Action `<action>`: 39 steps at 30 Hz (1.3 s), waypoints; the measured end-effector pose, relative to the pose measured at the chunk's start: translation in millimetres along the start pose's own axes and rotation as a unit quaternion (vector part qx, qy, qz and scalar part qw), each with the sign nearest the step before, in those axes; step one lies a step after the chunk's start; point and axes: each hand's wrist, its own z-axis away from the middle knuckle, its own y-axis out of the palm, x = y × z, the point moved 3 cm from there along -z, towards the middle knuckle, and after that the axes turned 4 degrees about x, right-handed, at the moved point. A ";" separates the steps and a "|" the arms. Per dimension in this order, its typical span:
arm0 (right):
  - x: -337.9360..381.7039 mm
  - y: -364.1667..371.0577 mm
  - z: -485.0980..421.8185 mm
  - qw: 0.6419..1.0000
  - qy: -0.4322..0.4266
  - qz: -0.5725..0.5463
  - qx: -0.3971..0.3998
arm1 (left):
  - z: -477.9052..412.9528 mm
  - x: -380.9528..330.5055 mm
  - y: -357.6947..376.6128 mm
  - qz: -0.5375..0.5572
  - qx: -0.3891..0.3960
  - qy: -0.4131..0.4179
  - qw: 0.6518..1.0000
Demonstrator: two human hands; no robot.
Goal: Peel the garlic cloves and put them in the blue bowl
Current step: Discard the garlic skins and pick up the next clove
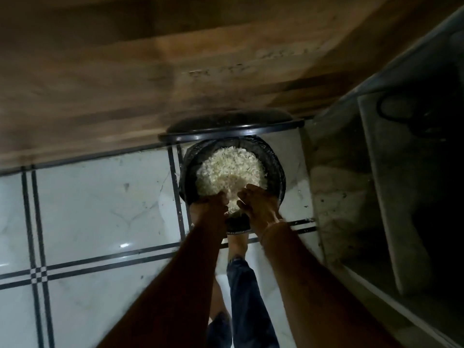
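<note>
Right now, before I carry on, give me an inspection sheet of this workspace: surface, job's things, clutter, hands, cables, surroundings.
Surface: white tiled floor with dark grid lines and some specks.
Job's things: no blue bowl or garlic cloves seen; a pale flaky heap, likely peels, fills the black bin.
Clutter: nothing seen beyond the specks.
Hands: left hand at the bin's near rim, grip unclear; right hand over the heap, fingers relaxed.
Cables: a dark loop behind the panel at right, too dim to identify.
Surroundings: bin lid raised against a wooden front; a foot at the bin's base.
</note>
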 end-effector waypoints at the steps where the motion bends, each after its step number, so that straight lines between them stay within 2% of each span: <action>1: 0.4 3.1 0.7 1.000 0.007 0.000 0.007 | 0.8 -0.1 4.7 0.007 -0.006 0.008 1.000; 3: -0.4 12.8 8.3 0.997 0.044 0.046 0.045 | 14.7 -4.6 18.4 -0.042 -0.023 0.057 0.997; 5: -2.1 27.1 23.6 0.991 0.047 0.080 0.093 | 30.7 -4.8 32.1 -0.088 0.048 0.046 0.994; 8: -7.7 33.6 47.0 0.993 -0.036 0.089 0.067 | 60.6 -13.8 33.2 0.054 0.161 -0.043 0.985; 9: -3.8 30.0 54.7 0.987 -0.080 0.122 0.064 | 75.3 -17.8 30.1 0.093 0.190 -0.042 0.976; 10: 1.1 22.0 54.7 0.986 -0.081 0.142 0.046 | 96.7 -22.6 26.2 0.096 0.214 -0.027 0.972; 12: 14.5 5.9 69.5 0.986 -0.041 0.153 0.044 | 141.1 -26.6 14.2 0.020 0.202 0.031 0.979; 14: 34.2 -4.8 108.1 0.979 -0.076 0.180 0.052 | 182.7 -34.5 -3.4 -0.094 0.127 0.105 0.982; 16: 41.1 -12.5 151.8 0.977 -0.123 0.170 0.035 | 208.1 -41.3 -11.9 -0.188 0.082 0.151 0.967; 19: 52.3 -27.0 247.5 0.969 -0.178 0.170 0.034 | 263.8 -51.8 -16.9 -0.372 0.055 0.220 0.900; 22: 59.9 -53.7 340.1 0.950 -0.248 0.187 0.026 | 334.4 -51.0 -16.4 -0.455 0.071 0.295 0.837; 27: 56.7 -131.1 481.8 0.905 -0.373 0.200 -0.052 | 480.1 -13.4 0.9 -0.518 0.158 0.454 0.707; 30: 46.9 -187.8 550.2 0.857 -0.445 0.220 -0.135 | 553.4 27.6 19.3 -0.524 0.221 0.506 0.648; 32: 41.8 -213.1 577.0 0.830 -0.474 0.232 -0.181 | 580.2 47.8 29.7 -0.522 0.244 0.528 0.623; 35: 25.3 -271.6 613.8 0.804 -0.483 0.231 -0.258 | 623.4 89.3 54.3 -0.542 0.277 0.562 0.560; 39: 1.8 -353.3 644.5 0.787 -0.477 0.203 -0.335 | 662.2 153.8 98.5 -0.564 0.326 0.577 0.493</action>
